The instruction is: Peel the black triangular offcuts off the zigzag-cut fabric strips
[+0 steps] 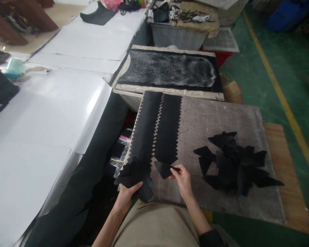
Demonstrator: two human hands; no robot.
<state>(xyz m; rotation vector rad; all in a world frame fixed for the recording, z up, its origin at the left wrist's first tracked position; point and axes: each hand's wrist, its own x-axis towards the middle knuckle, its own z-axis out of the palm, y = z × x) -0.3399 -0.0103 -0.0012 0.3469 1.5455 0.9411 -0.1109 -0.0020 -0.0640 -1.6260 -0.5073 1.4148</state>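
My left hand grips a bunch of black fabric pieces, its thumb pressed on top of them. The bunch hangs over the near left corner of the cloth-covered board. Between the fingertips of my right hand is a single black fabric piece, pointed at its left end. That piece lies at the near end of the right one of two long rows of overlapping black pieces with zigzag edges. The left row runs beside it, its near end partly hidden by the bunch.
A loose heap of black fabric pieces lies on the board's right side. Beyond is another board with a dusty black sheet. White-covered tables stand at the left, across a dark gap. Green floor with a yellow line runs along the right.
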